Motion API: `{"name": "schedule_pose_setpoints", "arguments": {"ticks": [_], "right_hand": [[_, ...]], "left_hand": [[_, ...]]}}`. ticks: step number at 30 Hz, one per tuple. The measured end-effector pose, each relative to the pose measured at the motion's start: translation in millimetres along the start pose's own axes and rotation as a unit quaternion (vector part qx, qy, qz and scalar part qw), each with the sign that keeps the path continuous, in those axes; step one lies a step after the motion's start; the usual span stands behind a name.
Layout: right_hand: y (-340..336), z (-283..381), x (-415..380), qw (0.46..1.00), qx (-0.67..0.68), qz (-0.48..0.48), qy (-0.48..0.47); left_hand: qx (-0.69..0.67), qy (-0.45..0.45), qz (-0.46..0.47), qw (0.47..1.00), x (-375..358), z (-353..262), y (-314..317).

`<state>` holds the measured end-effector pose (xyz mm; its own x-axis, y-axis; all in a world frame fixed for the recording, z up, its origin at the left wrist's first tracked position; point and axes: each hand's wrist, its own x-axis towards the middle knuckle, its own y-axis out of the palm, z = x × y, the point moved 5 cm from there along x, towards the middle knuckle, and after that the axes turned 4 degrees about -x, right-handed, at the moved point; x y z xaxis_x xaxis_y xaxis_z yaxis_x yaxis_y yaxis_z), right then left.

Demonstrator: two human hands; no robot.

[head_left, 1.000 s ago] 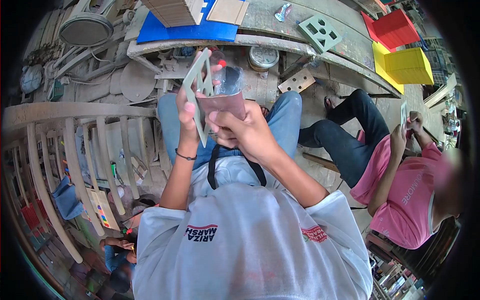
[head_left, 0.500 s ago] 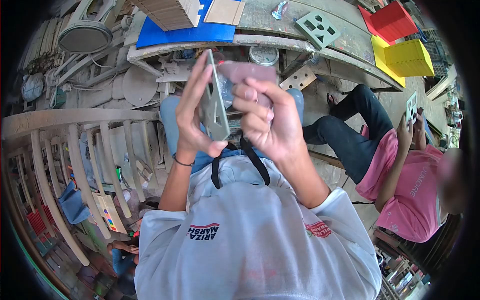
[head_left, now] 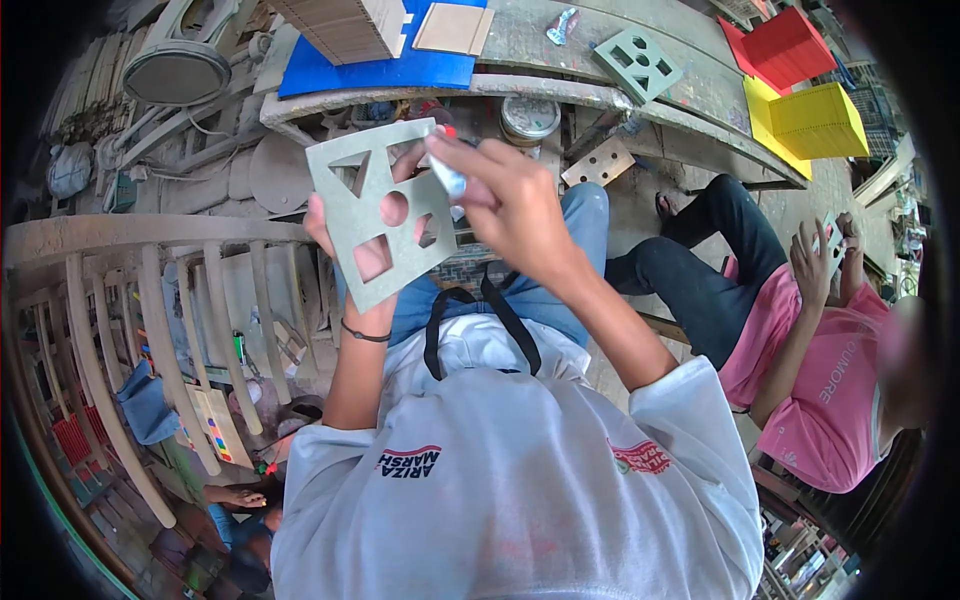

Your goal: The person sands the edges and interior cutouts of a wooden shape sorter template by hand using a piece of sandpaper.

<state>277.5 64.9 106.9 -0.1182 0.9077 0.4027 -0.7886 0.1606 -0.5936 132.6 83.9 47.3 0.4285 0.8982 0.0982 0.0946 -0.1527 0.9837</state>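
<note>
In my left hand (head_left: 319, 222) is a grey-green wooden shape board (head_left: 350, 216) with several cut-outs, among them a triangle, a circle and a square. Its broad face is turned up toward me. My left fingers and palm lie behind it, partly seen through the holes. My right hand (head_left: 518, 200) pinches a folded piece of sandpaper (head_left: 449, 182) against the board's upper right edge. Part of the sandpaper is hidden by the fingers.
Ahead stands a wooden bench (head_left: 545, 85) with a blue board (head_left: 420, 72), another green shape board (head_left: 638, 65), and red (head_left: 790, 48) and yellow (head_left: 820, 122) pieces. A slatted wooden frame (head_left: 150, 232) is at left. A co-worker in pink (head_left: 820, 390) sits at right.
The board has turned from edge-on to face-up and shifted left. My right hand has rotated and moved left, bringing the sandpaper onto the board's edge.
</note>
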Motion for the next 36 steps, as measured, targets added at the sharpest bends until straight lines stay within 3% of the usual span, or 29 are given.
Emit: {"name": "schedule_pose_setpoints", "arguments": {"ticks": [1, 2, 5, 6, 7, 8, 9, 10, 12, 13, 14, 15, 16, 17, 18, 20, 21, 22, 23, 24, 26, 28, 30, 31, 32, 34, 35, 36], "right_hand": [[1.1, 13.0, -1.8, 0.997, 0.036, -0.01, -0.061], [5.6, 24.9, -7.8, 0.995, 0.074, 0.013, -0.067], [18.3, 18.9, -4.1, 0.998, 0.026, 0.02, -0.049], [20.3, 2.3, -0.5, 0.999, 0.02, -0.003, -0.035], [18.2, -4.2, 4.4, 0.999, 0.015, -0.024, -0.022], [16.6, -4.1, 4.3, 0.999, 0.014, -0.026, -0.023], [13.0, 7.0, 4.0, 0.997, 0.015, -0.011, -0.07], [12.0, 15.3, -0.3, 0.993, 0.017, 0.007, -0.113], [15.3, -1.8, 3.9, 0.995, -0.009, 0.03, -0.09], [13.2, -20.7, 8.8, 0.998, -0.039, 0.032, -0.033], [11.5, -34.7, 10.7, 0.997, -0.068, 0.035, 0.02], [8.9, -33.3, 10.5, 1.0, 0.003, 0.016, 0.005], [9.4, -22.9, 10.8, 1.0, 0.005, 0.018, 0.003], [10.2, -1.3, 5.5, 0.998, 0.026, 0.015, -0.055], [9.1, 17.2, -1.8, 0.993, 0.047, 0.01, -0.11], [13.5, 10.4, -7.1, 0.995, 0.006, 0.056, -0.077], [15.7, -7.6, -7.9, 0.998, -0.016, 0.041, -0.033], [14.3, -12.7, -2.3, 0.999, -0.037, 0.026, 0.008], [11.7, -5.2, -8.9, 0.999, 0.022, 0.029, 0.016], [12.5, 7.1, -15.3, 0.999, 0.024, 0.033, 0.017], [19.3, 33.0, -23.7, 0.992, 0.077, 0.073, -0.07], [28.6, 7.9, -26.8, 0.991, 0.073, 0.081, -0.073], [27.9, -15.3, -20.7, 0.999, 0.014, 0.038, 0.004], [18.9, 6.8, -21.2, 0.998, 0.046, 0.037, -0.017], [19.6, 23.8, -24.3, 0.992, 0.1, 0.031, -0.072], [25.4, 26.5, -29.4, 0.991, 0.069, 0.087, -0.079], [31.2, 0.9, -29.2, 0.995, 0.049, 0.072, -0.042], [29.1, -14.1, -20.6, 0.998, 0.029, 0.06, -0.006]], "left_hand": [[-0.022, -0.009, 0.053, 0.998, -0.3, -3.1, 5.1], [0.199, 0.051, -0.113, 0.972, -2.7, -3.3, -12.1], [0.275, 0.044, -0.099, 0.955, 0.4, 2.2, -1.0], [0.107, -0.026, -0.009, 0.994, -0.6, -0.6, -19.9], [-0.065, -0.095, 0.079, 0.99, 1.4, 1.4, -11.6], [-0.064, -0.097, 0.082, 0.99, 0.5, 4.2, -12.5], [0.099, -0.016, -0.09, 0.991, 2.2, 7.9, -7.6], [0.255, 0.064, -0.26, 0.929, -4.2, 5.0, -2.0], [0.236, 0.087, -0.26, 0.932, -2.1, 3.0, 1.9], [0.104, -0.007, -0.119, 0.987, 2.0, 6.7, 1.1], [-0.031, -0.096, 0.029, 0.995, 0.4, 10.5, 5.9], [-0.051, -0.092, 0.044, 0.993, 1.3, 9.1, 8.1], [-0.051, -0.089, 0.044, 0.994, 4.9, 10.7, 16.9], [0.071, -0.036, -0.076, 0.994, 7.1, 9.3, 14.4], [0.192, 0.014, -0.195, 0.962, 5.1, 5.5, 12.9], [0.205, 0.013, -0.162, 0.965, 12.7, -0.6, 5.6], [0.081, -0.052, -0.029, 0.995, 17.9, -6.5, -5.3], [-0.042, -0.111, 0.108, 0.987, 18.9, -8.3, 9.0], [0.07, -0.033, -0.049, 0.996, 15.6, -14.4, -6.6], [0.069, -0.03, -0.053, 0.996, 17.1, -7.0, 10.4], [0.167, 0.029, -0.176, 0.97, 22.9, -1.3, 27.1], [0.163, 0.032, -0.134, 0.977, 26.0, -10.5, 17.4], [0.024, -0.005, 0.001, 1.0, 27.8, -19.9, 10.6], [0.178, 0.063, -0.114, 0.975, 26.8, -14.4, 19.8], [0.178, 0.062, -0.115, 0.975, 25.9, -14.4, 22.2], [0.137, 0.05, -0.108, 0.983, 26.9, -16.0, 24.7], [-0.001, 0.005, 0.014, 1.0, 28.0, -21.5, 24.0], [0.131, 0.077, -0.085, 0.985, 25.1, -23.9, 25.9]]}}
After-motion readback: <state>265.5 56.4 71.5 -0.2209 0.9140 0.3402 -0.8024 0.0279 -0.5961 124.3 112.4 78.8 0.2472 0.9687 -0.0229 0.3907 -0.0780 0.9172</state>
